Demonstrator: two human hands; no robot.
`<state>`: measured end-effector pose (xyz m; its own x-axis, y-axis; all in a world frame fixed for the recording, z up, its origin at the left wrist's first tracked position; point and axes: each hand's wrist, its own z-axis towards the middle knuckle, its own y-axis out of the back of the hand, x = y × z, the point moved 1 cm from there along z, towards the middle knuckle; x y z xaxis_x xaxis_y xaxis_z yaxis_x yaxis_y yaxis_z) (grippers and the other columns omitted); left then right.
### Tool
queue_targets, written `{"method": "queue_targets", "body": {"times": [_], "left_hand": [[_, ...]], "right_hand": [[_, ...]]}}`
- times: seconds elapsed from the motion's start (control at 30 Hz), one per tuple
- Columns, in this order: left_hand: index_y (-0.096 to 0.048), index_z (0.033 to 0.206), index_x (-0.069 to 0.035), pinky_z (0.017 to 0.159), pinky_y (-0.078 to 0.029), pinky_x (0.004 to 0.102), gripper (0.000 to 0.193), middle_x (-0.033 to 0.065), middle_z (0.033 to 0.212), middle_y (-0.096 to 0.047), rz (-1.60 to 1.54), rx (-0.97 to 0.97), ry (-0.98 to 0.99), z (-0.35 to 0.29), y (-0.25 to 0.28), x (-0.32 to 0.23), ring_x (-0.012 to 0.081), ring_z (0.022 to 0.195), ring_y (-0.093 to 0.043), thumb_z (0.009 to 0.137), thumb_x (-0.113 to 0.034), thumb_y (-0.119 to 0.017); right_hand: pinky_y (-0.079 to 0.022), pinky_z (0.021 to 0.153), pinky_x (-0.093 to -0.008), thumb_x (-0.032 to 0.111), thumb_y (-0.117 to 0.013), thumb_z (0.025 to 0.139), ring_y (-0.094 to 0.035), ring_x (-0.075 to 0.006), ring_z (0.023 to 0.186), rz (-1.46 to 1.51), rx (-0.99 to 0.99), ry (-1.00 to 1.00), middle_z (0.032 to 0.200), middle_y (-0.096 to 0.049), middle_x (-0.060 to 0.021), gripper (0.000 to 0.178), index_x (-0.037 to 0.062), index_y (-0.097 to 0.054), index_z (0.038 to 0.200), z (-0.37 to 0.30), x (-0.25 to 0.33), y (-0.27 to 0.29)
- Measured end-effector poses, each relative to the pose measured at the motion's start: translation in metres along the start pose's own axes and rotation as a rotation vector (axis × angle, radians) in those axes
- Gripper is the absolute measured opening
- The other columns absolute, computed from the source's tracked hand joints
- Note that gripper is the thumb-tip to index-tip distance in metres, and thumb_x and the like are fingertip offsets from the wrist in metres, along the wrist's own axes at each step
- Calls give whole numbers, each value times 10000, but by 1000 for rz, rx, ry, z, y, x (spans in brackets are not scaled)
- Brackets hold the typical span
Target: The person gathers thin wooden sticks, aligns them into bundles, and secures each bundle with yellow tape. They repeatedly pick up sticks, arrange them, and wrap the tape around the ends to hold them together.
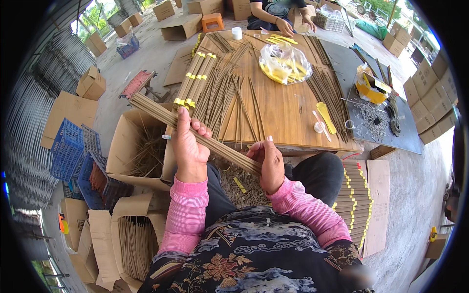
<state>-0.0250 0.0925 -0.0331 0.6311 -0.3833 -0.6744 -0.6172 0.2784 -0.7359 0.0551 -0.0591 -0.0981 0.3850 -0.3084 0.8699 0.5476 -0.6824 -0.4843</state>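
Observation:
Held slantwise over my lap is a bundle of thin brown incense sticks point(225, 152). My left hand point(192, 149) is wrapped round its middle, thumb on top. At the lower right end my right hand point(268, 163) closes its fingers on the same bundle. Just beyond my left hand, finished-looking bundles with yellow paper bands point(196, 78) lie side by side on the wooden table point(273, 119). Loose incense sticks point(215, 105) are spread over the tabletop beside them. Further right lie a yellow paper strip point(326, 117) and a small white-handled brush or spatula point(321, 125).
A clear bag of yellow strips point(285, 63) sits on the table. Open cartons point(139, 146) and blue crates point(68, 151) stand at my left. Banded bundles point(354, 195) lie low at my right. Across the table, another person's hands point(293, 24) are at work.

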Motion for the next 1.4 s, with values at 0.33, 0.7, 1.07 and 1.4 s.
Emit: {"method": "queue_targets", "body": {"times": [0.33, 0.7, 1.07, 1.4], "left_hand": [[-459, 690, -124, 414, -374, 246, 305, -26, 538, -433, 114, -24, -49, -5, -2, 7, 92, 439, -425, 799, -342, -643], [-437, 660, -138, 408, -368, 229, 317, -32, 544, -429, 69, 219, 232, -7, -10, 8, 84, 455, -427, 825, -350, -605], [-435, 690, -147, 390, -334, 214, 320, -36, 513, -388, -49, 362, 309, -3, -4, 15, 77, 424, -399, 813, -385, -609], [-435, 649, -136, 377, -338, 224, 340, -31, 503, -385, 193, 135, 185, -10, -15, 18, 89, 412, -396, 815, -375, -611]], "right_hand": [[-467, 714, -307, 306, -584, 829, -571, -213, 802, -873, 265, 365, 809, -586, -113, 349, -22, -562, 947, 14, 36, 15], [-370, 343, -220, 246, -588, 847, -420, -75, 394, -194, 818, -742, 525, -428, 18, 270, 69, -463, 686, 0, 25, -22], [-345, 335, -216, 276, -579, 851, -391, -73, 359, -186, 834, -728, 504, -419, 12, 286, 69, -445, 704, -3, 24, -19], [-354, 340, -223, 257, -585, 846, -417, -79, 378, -632, 598, 185, 525, -444, -4, 268, 42, -454, 754, 3, -8, -17]]}}
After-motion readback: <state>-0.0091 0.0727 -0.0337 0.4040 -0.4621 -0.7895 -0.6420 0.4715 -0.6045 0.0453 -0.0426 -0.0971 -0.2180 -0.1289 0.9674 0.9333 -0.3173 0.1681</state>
